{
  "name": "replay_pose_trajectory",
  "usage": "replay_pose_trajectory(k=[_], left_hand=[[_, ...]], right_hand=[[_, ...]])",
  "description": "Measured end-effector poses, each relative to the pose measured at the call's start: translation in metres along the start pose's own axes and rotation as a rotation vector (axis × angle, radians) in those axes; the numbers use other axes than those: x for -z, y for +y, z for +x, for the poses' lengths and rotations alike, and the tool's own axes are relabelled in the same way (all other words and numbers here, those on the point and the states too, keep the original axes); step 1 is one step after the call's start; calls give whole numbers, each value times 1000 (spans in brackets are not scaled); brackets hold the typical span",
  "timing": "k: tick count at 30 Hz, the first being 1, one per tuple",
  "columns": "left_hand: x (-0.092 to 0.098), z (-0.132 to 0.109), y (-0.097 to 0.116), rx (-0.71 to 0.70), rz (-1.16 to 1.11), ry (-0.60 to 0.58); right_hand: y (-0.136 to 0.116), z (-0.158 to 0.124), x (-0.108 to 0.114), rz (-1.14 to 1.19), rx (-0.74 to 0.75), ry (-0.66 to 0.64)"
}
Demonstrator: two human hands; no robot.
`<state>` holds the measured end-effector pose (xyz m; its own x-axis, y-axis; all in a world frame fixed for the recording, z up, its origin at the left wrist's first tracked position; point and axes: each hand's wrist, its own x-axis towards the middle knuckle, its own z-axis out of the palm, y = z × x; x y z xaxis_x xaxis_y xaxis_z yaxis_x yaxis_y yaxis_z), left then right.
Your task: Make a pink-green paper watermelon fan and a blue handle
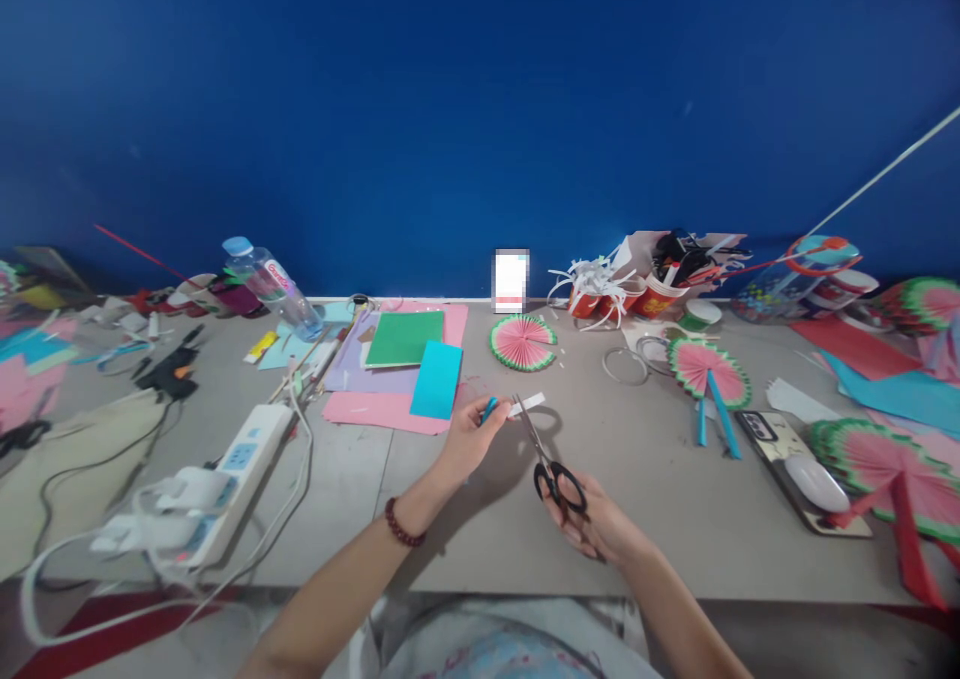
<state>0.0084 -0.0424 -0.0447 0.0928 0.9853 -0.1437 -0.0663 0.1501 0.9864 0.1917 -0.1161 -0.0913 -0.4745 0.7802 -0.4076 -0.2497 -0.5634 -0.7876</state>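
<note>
My left hand (478,434), with a dark beaded bracelet on its wrist, pinches a small blue piece (489,409) and a narrow white strip (528,404) that points to the right. My right hand (585,519) holds black-handled scissors (551,474) by the finger loops. The blades point up and left, and their tips are at the white strip near my left fingertips. Behind my hands a round pleated watermelon-pattern fan (523,343) lies flat. To the left, a blue paper rectangle (436,380) and a green pad (406,339) rest on pink sheets (386,412).
A white power strip (244,479) with cables stands at the left, near a tilted bottle (281,294). Cups with paper shreds (596,284) line the blue wall. At the right are watermelon fans (709,369), a phone (772,434) and a mouse (816,483).
</note>
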Motion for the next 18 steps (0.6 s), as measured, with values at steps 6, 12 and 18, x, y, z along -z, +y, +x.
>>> replay_pose_trajectory(k=[6,12,18], left_hand=[[0,0,0,-1,-12,3],[1,0,-1,4,-24,-5],[0,1,-1,-4,-29,-9]], right_hand=[[0,0,0,16,16,-14],[3,0,2,5,14,-6],[1,1,2,-53,6,22]])
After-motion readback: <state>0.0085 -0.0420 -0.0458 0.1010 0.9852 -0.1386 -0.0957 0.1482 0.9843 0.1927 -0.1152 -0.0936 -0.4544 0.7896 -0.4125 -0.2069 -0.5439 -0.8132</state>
